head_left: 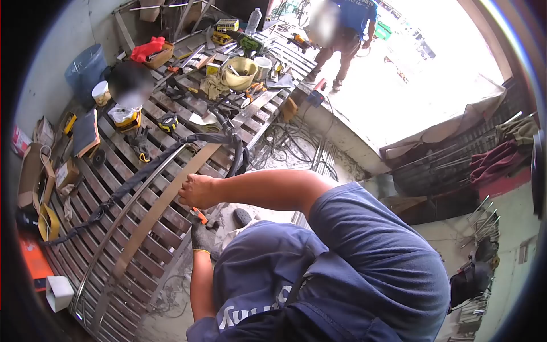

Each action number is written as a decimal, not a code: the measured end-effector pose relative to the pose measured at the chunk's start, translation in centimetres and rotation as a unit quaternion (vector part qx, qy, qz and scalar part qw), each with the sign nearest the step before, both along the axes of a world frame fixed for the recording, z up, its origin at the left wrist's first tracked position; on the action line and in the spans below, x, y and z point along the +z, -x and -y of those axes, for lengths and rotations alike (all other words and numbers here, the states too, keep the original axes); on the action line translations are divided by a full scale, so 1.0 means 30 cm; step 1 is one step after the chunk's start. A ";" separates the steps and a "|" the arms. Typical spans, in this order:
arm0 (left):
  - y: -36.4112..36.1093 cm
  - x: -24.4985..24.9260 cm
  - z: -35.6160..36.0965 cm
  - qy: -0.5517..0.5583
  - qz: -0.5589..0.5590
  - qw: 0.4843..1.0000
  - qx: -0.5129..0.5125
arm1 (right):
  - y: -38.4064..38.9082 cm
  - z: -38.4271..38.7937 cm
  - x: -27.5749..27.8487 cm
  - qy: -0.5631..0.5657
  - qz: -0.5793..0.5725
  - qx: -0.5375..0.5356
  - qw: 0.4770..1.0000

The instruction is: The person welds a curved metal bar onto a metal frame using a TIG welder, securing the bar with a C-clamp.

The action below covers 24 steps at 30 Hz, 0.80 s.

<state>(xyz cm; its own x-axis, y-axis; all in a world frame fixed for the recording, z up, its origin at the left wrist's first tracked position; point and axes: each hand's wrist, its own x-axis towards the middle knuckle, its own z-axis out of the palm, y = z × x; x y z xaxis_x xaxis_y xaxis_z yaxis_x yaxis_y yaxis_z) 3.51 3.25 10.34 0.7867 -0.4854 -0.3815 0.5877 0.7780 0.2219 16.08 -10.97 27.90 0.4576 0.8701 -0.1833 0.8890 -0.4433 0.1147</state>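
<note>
A long flat metal strip (152, 215) lies diagonally across the slatted bench (149, 246), from near the centre of the frame toward the lower left. The right hand (199, 191), bare, is at the strip's right edge, its fingers curled and bunched downward; whether they pinch the strip or only rest against it, I cannot tell. Just below, the left hand (205, 236), in a dark glove, has its fingers closed around a small orange tool (199, 215), seemingly a hand tool, though its dark end is hard to make out.

A thin curved rod (122, 196) lies to the left of the strip, and a black wrapped cable (117, 196) crosses the slats beyond it. A tape measure (168, 121) sits farther up. Toward the top of the frame are a yellowish bowl (240, 74), a green power tool (246, 42) and a clear bottle (253, 21). A person in a blue shirt (354, 18) stands at the upper right.
</note>
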 end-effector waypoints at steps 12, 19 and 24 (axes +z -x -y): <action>-0.009 0.024 -0.016 -0.049 -0.004 0.998 -0.039 | 0.016 -0.082 0.025 0.073 -0.075 -0.101 0.989; 0.030 -0.008 -0.133 -0.328 0.054 0.935 -0.126 | -0.065 -0.074 -0.062 -0.011 0.078 0.149 0.986; 0.137 0.111 -0.229 -0.488 0.185 0.846 -0.106 | -0.052 -0.134 -0.088 0.079 -0.012 0.016 0.997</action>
<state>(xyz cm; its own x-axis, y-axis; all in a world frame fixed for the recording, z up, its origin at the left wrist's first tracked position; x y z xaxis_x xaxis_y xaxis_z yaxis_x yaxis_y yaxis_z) -0.61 10.13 13.67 0.8745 -0.2276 -0.4284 0.4407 0.0036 0.8977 17.62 -6.95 25.26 0.4238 0.8435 -0.3302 0.9058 -0.3923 0.1603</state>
